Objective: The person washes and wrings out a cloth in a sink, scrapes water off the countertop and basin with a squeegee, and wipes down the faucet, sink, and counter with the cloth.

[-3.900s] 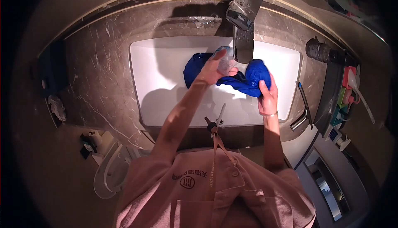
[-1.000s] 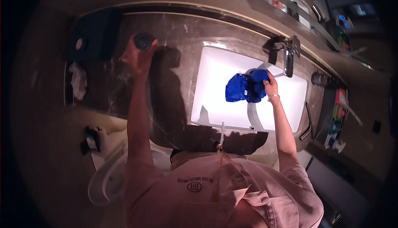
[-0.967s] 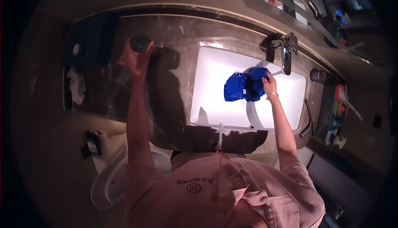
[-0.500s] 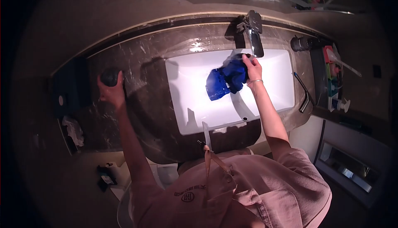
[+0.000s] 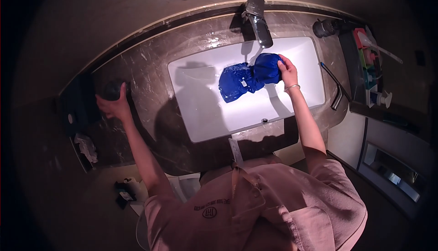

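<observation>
A wet, shiny blue cloth [image 5: 233, 84] with a small white tag lies bunched in the white sink [image 5: 200, 123]. My right hand [image 5: 288, 73] pinches its right end, which is gathered into a rounded bulge under the faucet. What kind of cloth item it is, I cannot tell. On the dark stone counter to the left, my left hand [image 5: 115, 107] has its thumb and fingers spread apart beside a dark round object [image 5: 116, 88]. That object is dim, and its kind does not show.
A black faucet [image 5: 259, 23] overhangs the sink's back edge. To the right lie a dark slim-handled tool [image 5: 336, 86], a dark jar [image 5: 325, 28] and a tray of bottles [image 5: 365, 64]. A dark blue box [image 5: 81, 100] and crumpled white tissue [image 5: 86, 147] sit at far left.
My left hand has loosened from the dark round object and drawn back slightly. Under my right hand, the blue cloth's right end has become rounder and fuller. The view has shifted a little.
</observation>
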The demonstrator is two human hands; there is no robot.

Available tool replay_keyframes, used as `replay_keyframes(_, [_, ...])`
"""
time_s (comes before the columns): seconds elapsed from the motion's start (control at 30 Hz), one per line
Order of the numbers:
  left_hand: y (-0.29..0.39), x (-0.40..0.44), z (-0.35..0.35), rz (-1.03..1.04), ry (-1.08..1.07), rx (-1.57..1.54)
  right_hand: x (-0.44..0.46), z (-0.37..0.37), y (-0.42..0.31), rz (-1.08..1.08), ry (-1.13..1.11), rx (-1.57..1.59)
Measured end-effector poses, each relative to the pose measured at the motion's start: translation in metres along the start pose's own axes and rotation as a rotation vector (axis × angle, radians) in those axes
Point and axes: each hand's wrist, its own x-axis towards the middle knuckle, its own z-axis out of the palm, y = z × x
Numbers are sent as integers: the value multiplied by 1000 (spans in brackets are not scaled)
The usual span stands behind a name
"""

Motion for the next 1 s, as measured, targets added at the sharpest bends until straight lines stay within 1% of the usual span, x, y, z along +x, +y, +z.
replay_keyframes(0.03, [8,-6,-10,25,35,23,6,-4,20,-127,27,-205])
replay_keyframes(0.07, [16,-16,-20,93,48,-36,9,-9,31,-275,-15,-576])
replay_keyframes(0.1, [28,-30,-30,161,64,-92,5,-9,45,-296,-49,-729])
replay_keyframes(0.13, [41,-46,-39,230,82,-145,-8,3,44,-318,-86,-879])
replay_keyframes(0.2, [70,-93,-43,322,-144,-562,-21,31,78,-170,-408,-1009])
replay_keyframes(0.23, [99,-126,-54,202,-412,-537,-35,54,41,-24,-432,-1246])
replay_keyframes(0.27, [82,-161,-20,487,-538,-502,-33,70,56,-89,-307,-1222])
replay_keyframes(0.3, [93,-201,3,367,-714,-771,-29,83,62,-147,-237,-1076])
replay_keyframes(0.33, [112,-230,13,368,-767,-687,-22,92,54,-162,-246,-960])
replay_keyframes(0.37, [130,-254,28,4,-960,-672,-13,101,46,-64,-293,-855])
replay_keyframes(0.4, [146,-262,36,-296,-1148,-776,-2,109,53,-48,-312,-678])
replay_keyframes(0.43, [163,-270,46,-632,-1274,-830,4,112,61,12,-378,-373])
replay_keyframes(0.47, [182,-263,45,-907,-1394,-1018,-4,116,51,-78,-358,-83])
replay_keyframes(0.5, [198,-259,49,-1197,-1491,-1204,-14,112,40,-270,-312,-239])
replay_keyframes(0.53, [199,-262,72,-1190,-1726,-1427,-28,102,8,-171,-429,-100])
replay_keyframes(0.57, [189,-269,105,-1161,-1960,-1649,-43,97,-16,-352,-361,-154])
replay_keyframes(0.6, [185,-273,123,-1101,-2198,-1872,-59,90,-37,-363,-376,-203])
replay_keyframes(0.63, [221,-264,87,-1414,-2019,-1702,-74,83,-55,-376,-387,-253])
replay_keyframes(0.67, [238,-266,82,-1318,-2041,-1660,-77,78,-64,-391,-395,-306])
replay_keyframes(0.7, [250,-287,96,-1212,-1923,-1727,-64,78,-39,-480,-250,-370])
replay_keyframes(0.73, [242,-321,121,-1118,-1789,-1784,-44,76,-10,-407,-148,-341])
replay_keyframes(0.77, [251,-337,122,-1029,-1651,-1831,-23,68,-1,-132,-80,-334])
replay_keyframes(0.8, [255,-352,121,-890,-1613,-1681,2,64,22,-225,95,-288])
replay_keyframes(0.83, [273,-340,97,-950,-1611,-1482,23,42,25,-45,87,-311])
replay_keyframes(0.87, [282,-331,78,-1009,-1597,-1274,39,22,38,-43,90,-413])
replay_keyframes(0.9, [279,-327,80,-981,-1526,-1133,52,-2,55,-183,-50,-579])
replay_keyframes(0.93, [274,-313,83,-910,-1467,-1066,54,-22,53,-164,-103,-663])
replay_keyframes(0.97, [266,-297,89,-846,-1404,-1005,53,-36,67,-164,-61,-772])
replay_keyframes(1.0, [257,-283,93,-783,-1344,-942,48,-49,47,21,-80,-973])
